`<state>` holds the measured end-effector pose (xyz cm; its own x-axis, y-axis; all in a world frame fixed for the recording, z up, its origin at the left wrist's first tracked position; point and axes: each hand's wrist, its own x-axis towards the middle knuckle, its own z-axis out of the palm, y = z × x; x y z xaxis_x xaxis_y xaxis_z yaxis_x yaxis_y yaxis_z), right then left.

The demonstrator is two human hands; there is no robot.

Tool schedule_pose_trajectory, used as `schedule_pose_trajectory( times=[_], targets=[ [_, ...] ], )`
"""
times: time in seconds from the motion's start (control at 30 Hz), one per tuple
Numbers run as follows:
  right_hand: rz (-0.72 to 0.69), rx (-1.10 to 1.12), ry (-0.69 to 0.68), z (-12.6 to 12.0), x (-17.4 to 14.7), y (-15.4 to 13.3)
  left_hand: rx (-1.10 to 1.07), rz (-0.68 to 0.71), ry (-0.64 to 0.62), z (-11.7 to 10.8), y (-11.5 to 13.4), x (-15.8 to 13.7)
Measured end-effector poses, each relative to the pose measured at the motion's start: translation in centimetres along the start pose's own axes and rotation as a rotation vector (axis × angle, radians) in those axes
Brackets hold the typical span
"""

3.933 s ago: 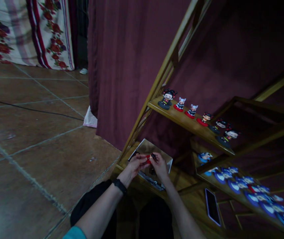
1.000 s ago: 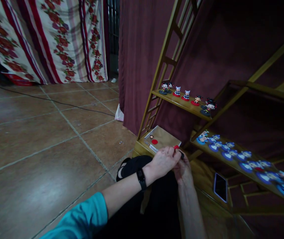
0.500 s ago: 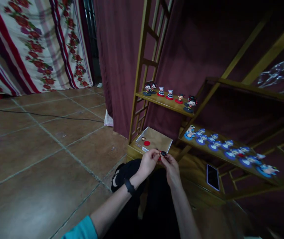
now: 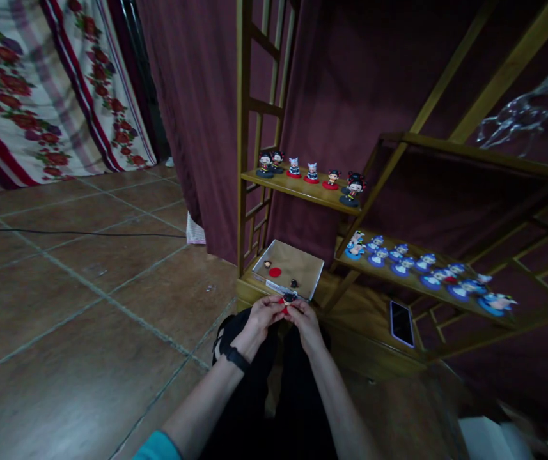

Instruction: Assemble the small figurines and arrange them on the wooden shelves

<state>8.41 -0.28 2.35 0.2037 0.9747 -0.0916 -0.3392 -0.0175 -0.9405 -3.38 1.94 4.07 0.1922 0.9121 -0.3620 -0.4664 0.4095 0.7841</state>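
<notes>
Between my two hands is a small figurine [image 4: 288, 299] with black hair and a red base, held just in front of the box. The fingers of my left hand [image 4: 263, 314] pinch it from the left, by the red base. My right hand [image 4: 305, 321] grips it from the right side. Behind them a shallow white-edged box [image 4: 297, 259] lies on the low wooden ledge. In it are a red disc [image 4: 275, 272], a little doll piece [image 4: 267, 264] and a small black piece [image 4: 293, 283]. My fingers partly cover the figurine's lower part.
Several figurines on red and dark bases [image 4: 312, 172] stand on the upper shelf [image 4: 297, 186]. Several blue-based figurines [image 4: 403, 266] line the lower right shelf. A phone [image 4: 401, 324] lies on the ledge to the right. A black cable [image 4: 77, 232] crosses the tiled floor.
The view has swung to the right. Both hands have drawn closer to me with the figurine, which now stands more upright, and the black piece in the box has come into sight.
</notes>
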Motion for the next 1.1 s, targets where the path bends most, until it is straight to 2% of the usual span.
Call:
schedule_pose_trajectory(
  times=[0.3,0.4,0.47,0.57,0.7,0.77,0.93,1.1],
  targets=[
    [0.04,-0.002,0.027,0.7,1.4,1.0,0.013,-0.015,-0.009,-1.1,-0.3,1.9],
    [0.029,0.006,0.042,0.7,1.9,1.1,0.031,0.02,0.005,-0.9,-0.5,2.7],
    [0.018,0.015,0.048,0.7,2.2,1.3,0.097,0.095,0.018,-0.7,-0.7,3.1],
    [-0.017,0.046,0.038,0.5,2.4,1.9,0.391,0.334,-0.013,-0.5,-0.7,3.2],
    [-0.069,0.11,0.051,0.0,2.3,2.6,0.996,0.742,-0.11,-0.3,0.6,1.6],
    [-0.068,0.17,0.042,-0.3,2.1,2.7,1.243,0.868,-0.154,-0.1,1.4,0.6],
    [-0.031,0.254,-0.022,-0.7,1.7,3.1,1.606,1.002,-0.243,0.7,2.0,-0.7],
    [-0.026,0.244,-0.05,-1.4,1.5,3.8,1.711,1.058,-0.277,1.0,1.4,-1.2]
  ],
)
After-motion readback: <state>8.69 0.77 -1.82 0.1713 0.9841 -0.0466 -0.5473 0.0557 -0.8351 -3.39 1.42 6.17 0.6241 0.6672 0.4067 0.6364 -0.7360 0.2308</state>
